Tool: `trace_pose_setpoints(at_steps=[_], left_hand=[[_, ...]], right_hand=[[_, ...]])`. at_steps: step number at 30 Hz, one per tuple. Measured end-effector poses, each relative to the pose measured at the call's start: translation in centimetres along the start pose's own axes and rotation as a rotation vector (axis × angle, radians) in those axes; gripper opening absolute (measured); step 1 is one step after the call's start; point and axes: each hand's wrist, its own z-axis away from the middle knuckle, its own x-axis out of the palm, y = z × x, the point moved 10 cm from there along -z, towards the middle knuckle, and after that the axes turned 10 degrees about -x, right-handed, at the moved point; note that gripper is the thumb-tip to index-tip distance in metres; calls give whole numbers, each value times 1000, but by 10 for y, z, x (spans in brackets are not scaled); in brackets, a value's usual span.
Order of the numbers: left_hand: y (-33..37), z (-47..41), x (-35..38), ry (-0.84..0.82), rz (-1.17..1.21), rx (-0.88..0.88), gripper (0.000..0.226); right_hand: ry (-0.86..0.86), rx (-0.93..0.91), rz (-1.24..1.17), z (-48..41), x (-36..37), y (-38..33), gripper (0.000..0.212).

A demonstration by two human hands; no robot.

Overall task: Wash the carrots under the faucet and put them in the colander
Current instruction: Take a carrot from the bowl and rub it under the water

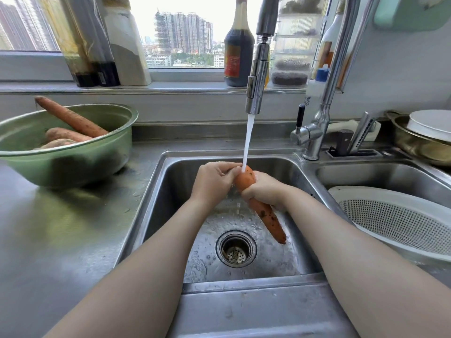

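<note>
An orange carrot [268, 215] with dirt specks hangs over the sink [175, 181], tip pointing down toward the drain. My right hand [264, 189] grips its middle. My left hand [214, 178] holds its thick top end, fingers curled against it. Water runs from the faucet head [256, 89] onto the carrot's top. A white colander [395, 223] sits in the right basin and shows nothing inside. Three unwashed carrots [70, 120] lie in a green bowl [73, 152] on the left counter.
The drain strainer [236, 248] lies under the carrot tip. Bottles and jars [239, 45] line the windowsill behind the faucet. A brass pot with a white plate [429, 132] stands at the back right, next to a knife holder [353, 142].
</note>
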Motion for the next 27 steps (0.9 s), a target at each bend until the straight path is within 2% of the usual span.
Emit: trace_pose_setpoints(at_steps=[2, 5, 8, 11, 14, 17, 19, 23, 27], left_hand=[[8, 3, -1, 43, -59, 50, 13], [13, 4, -6, 100, -105, 86, 13], [19, 7, -7, 119, -186, 157, 14], [23, 8, -1, 94, -240, 169, 13], [4, 0, 7, -72, -101, -12, 10], [-17, 9, 34, -407, 50, -217, 46], [-17, 17, 43, -494, 54, -215, 55], [-9, 12, 37, -422, 89, -146, 41], [-10, 9, 30, -324, 157, -210, 22]], right_hand=[[15, 31, -51, -2, 1, 4, 38], [2, 61, -77, -3, 4, 7, 51], [-5, 67, -53, -1, 5, 8, 44], [-20, 82, -91, -2, 3, 13, 50], [-102, 87, -38, 1, 4, 18, 60], [-136, 81, 5, 2, 5, 19, 73], [-119, 71, -48, 0, 4, 17, 77], [-87, 47, -131, 0, 1, 6, 65], [-146, -9, -66, 0, 10, 6, 69]])
